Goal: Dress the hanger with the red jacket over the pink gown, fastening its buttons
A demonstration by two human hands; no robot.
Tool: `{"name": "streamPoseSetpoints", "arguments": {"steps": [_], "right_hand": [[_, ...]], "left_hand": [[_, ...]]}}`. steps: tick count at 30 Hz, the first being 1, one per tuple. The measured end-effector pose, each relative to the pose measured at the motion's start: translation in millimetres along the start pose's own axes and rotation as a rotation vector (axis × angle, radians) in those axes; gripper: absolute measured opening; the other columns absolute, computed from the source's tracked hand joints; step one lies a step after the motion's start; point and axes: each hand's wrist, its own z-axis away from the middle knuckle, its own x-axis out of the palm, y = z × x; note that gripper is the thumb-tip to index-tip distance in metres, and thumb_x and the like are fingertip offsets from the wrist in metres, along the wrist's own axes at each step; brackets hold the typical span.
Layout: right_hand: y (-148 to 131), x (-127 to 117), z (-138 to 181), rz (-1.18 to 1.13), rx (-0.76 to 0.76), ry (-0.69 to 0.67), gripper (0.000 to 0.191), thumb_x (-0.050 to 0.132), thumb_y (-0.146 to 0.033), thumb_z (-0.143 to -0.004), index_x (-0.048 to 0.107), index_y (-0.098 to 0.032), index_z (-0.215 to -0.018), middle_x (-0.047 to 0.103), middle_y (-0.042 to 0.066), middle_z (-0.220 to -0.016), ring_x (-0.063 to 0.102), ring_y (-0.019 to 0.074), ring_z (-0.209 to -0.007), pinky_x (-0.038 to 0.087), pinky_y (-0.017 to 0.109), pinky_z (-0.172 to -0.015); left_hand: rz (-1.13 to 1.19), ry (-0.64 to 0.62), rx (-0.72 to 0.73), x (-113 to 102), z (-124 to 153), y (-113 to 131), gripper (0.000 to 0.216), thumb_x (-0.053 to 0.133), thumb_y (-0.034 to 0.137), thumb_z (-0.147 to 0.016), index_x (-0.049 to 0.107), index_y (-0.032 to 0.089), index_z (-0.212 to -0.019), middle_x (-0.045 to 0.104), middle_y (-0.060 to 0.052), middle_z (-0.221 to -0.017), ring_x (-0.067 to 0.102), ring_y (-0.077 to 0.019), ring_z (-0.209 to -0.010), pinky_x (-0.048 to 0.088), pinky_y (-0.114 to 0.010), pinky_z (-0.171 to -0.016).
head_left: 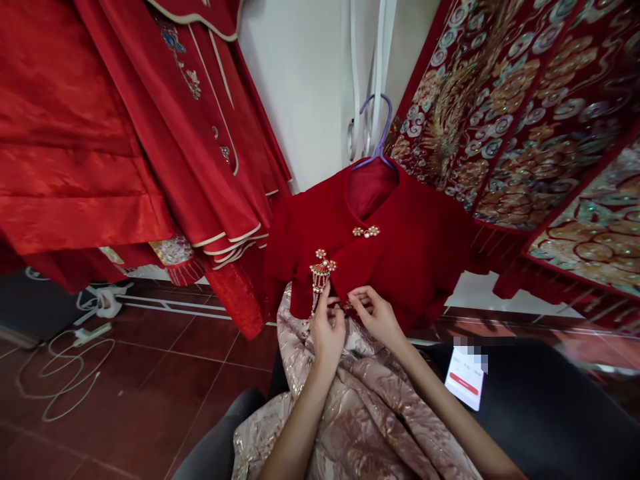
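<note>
A short red velvet jacket (400,253) hangs on a purple hanger (377,130) in front of me. It has a pearl clasp (366,231) near the collar and a gold tassel ornament (320,273) lower down. Both my hands meet at the jacket's lower front edge. My left hand (327,330) pinches the fabric just below the tassel ornament. My right hand (376,315) pinches the edge beside it, fingers curled on a small fastening I cannot make out. A pink-and-gold brocade skirt (360,407) hangs below the jacket, under my forearms.
Red satin robes (150,133) hang at the left. Embroidered red-and-gold garments (525,120) hang at the right. A white power strip and cables (80,333) lie on the dark red tiled floor. A white tag (467,377) rests on a black surface at the lower right.
</note>
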Motion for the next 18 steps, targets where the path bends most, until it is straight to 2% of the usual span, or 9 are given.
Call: {"name": "streamPoseSetpoints", "arguments": {"steps": [5, 9, 13, 16, 18], "right_hand": [[-0.9, -1.4, 0.3, -0.015, 0.015, -0.01, 0.026, 0.055, -0.045, -0.088, 0.061, -0.02, -0.091, 0.069, 0.006, -0.087, 0.066, 0.0173, -0.08, 0.052, 0.026, -0.067], [-1.9, -1.4, 0.5, -0.018, 0.019, -0.014, 0.026, 0.055, -0.045, -0.089, 0.061, -0.02, -0.092, 0.069, 0.006, -0.088, 0.066, 0.0176, -0.08, 0.052, 0.026, -0.067], [-1.9, -1.3, 0.1, -0.012, 0.009, -0.015, 0.026, 0.054, -0.045, -0.089, 0.061, -0.02, -0.091, 0.069, 0.006, -0.087, 0.066, 0.0175, -0.08, 0.052, 0.026, -0.067], [-1.6, -1.6, -0.1, -0.018, 0.007, -0.02, 0.026, 0.055, -0.045, -0.089, 0.061, -0.02, -0.09, 0.069, 0.006, -0.088, 0.066, 0.0176, -0.081, 0.052, 0.027, -0.069], [-1.7, -1.8, 0.0, -0.026, 0.009, -0.027, 0.026, 0.055, -0.045, -0.089, 0.061, -0.02, -0.09, 0.069, 0.006, -0.088, 0.066, 0.0176, -0.081, 0.052, 0.027, -0.07]], "left_hand": [[-0.017, -0.064, -0.046, 2.3, -1.9, -5.5, 0.074, 0.05, 0.012, -0.082, 0.024, 0.02, -0.151, 0.069, -0.005, -0.095, 0.064, -0.0134, -0.077, 0.051, -0.027, -0.077], [0.085, 0.026, -0.048, 2.0, -2.5, -12.8, 0.078, 0.05, 0.015, -0.085, 0.013, 0.021, -0.153, 0.067, -0.003, -0.09, 0.063, -0.0134, -0.076, 0.051, -0.027, -0.074], [0.127, 0.11, 0.012, -2.3, -1.0, -11.5, 0.055, 0.048, 0.02, -0.088, 0.036, 0.021, -0.143, 0.066, -0.005, -0.091, 0.062, -0.0131, -0.076, 0.05, -0.025, -0.068], [0.088, 0.034, 0.015, -2.9, -0.6, -8.4, 0.048, 0.049, 0.018, -0.086, 0.047, 0.02, -0.134, 0.066, -0.006, -0.095, 0.062, -0.0128, -0.074, 0.05, -0.024, -0.066], [0.034, -0.045, 0.019, -1.3, -1.0, -8.0, 0.054, 0.051, 0.015, -0.083, 0.046, 0.021, -0.137, 0.067, -0.006, -0.1, 0.063, -0.0131, -0.076, 0.05, -0.025, -0.07]]}}
